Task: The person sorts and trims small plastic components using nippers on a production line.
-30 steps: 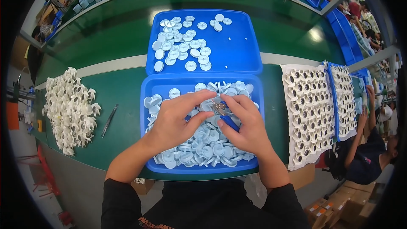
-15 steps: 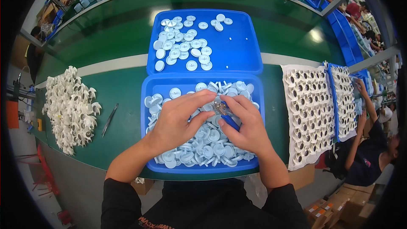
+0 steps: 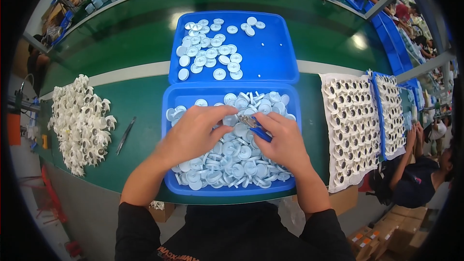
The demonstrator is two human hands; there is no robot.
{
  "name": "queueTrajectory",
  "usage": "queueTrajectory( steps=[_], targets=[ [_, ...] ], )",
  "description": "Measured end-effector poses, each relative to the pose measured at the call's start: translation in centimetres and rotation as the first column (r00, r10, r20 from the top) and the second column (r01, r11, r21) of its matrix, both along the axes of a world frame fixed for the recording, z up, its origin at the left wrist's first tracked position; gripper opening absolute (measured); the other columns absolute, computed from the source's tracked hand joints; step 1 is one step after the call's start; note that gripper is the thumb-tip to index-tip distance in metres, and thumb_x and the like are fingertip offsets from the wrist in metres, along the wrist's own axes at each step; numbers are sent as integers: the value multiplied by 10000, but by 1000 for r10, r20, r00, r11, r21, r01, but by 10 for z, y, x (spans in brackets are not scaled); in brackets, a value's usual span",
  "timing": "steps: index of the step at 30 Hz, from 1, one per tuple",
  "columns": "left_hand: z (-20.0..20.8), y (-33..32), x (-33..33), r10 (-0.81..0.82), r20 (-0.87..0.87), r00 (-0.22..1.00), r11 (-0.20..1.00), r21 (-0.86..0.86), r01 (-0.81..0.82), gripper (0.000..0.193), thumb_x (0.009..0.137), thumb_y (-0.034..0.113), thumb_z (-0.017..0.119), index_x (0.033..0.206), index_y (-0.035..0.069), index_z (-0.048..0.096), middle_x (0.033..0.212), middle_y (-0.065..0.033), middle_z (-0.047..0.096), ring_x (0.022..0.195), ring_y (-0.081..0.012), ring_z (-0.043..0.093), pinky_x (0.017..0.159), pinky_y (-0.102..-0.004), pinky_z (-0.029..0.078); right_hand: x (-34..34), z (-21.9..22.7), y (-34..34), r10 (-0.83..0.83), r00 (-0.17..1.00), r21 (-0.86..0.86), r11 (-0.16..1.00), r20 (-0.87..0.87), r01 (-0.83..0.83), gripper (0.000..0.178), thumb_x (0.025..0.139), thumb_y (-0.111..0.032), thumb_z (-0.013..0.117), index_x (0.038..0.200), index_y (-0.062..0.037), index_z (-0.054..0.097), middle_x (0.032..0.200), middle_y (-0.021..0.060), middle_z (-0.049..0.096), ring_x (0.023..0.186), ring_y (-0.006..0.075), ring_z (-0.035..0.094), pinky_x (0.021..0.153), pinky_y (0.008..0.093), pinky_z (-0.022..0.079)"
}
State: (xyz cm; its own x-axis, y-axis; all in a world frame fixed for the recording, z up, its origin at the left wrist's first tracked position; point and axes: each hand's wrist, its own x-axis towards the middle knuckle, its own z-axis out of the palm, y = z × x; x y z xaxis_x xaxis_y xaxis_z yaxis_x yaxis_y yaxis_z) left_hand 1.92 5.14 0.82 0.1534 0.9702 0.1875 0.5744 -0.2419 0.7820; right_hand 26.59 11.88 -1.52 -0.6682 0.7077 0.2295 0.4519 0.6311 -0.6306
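My right hand [image 3: 286,141] is closed round a pair of small cutting pliers [image 3: 261,132] with blue handles. Their metal jaws point left, toward my left hand [image 3: 192,131]. Between that hand's thumb and index finger a light blue plastic disc [image 3: 230,120] appears to be pinched, partly hidden by the fingers. Both hands are over a blue tray [image 3: 166,108] heaped with similar light blue discs [image 3: 237,170], several showing a thin central stem.
Behind stands a second blue tray [image 3: 275,63] with scattered discs. White finned parts [image 3: 82,121] are piled at left, near tweezers [image 3: 126,135]. At right, similar parts [image 3: 352,130] lie in rows on a cloth. A co-worker [image 3: 418,183] is at the far right.
My left hand has shifted slightly left and down, widening the gap between my hands. The pliers show more plainly. At far right, the co-worker's hands have come together.
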Motion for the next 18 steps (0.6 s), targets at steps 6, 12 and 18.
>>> queueTrajectory(
  steps=[6, 12, 18],
  targets=[
    [-4, 24, -12, 551, -221, 805, 763, 525, -378, 411, 810, 64, 892, 1190, 17, 744, 1364, -158, 718, 1205, -347, 684, 1005, -443, 550, -2, 7, -2, -24, 995, 226, 974, 93, 2, 524, 747, -109, 845, 1256, -73, 725, 1011, 97, 670, 935, 320, 660, 830, 443, 511],
    [-38, 12, -8, 182, -425, 887, 978, 170, -119, 372, 804, 164, 902, 1111, 14, 754, 1060, -121, 716, 985, -329, 686, 883, -434, 558, 1, 11, 0, -15, 994, 289, 957, 104, -16, 595, 739, -107, 839, 1317, -61, 705, 1093, 93, 650, 1020, 306, 624, 929, 464, 459],
    [-42, 15, -3, 164, -480, 862, 984, 14, -180, 395, 789, 171, 902, 1142, 43, 779, 995, -99, 722, 944, -310, 679, 827, -434, 565, 0, 9, 1, 2, 993, 289, 957, 116, -36, 611, 748, -139, 835, 1340, -68, 698, 1108, 100, 627, 1055, 305, 602, 964, 459, 447]
  ],
)
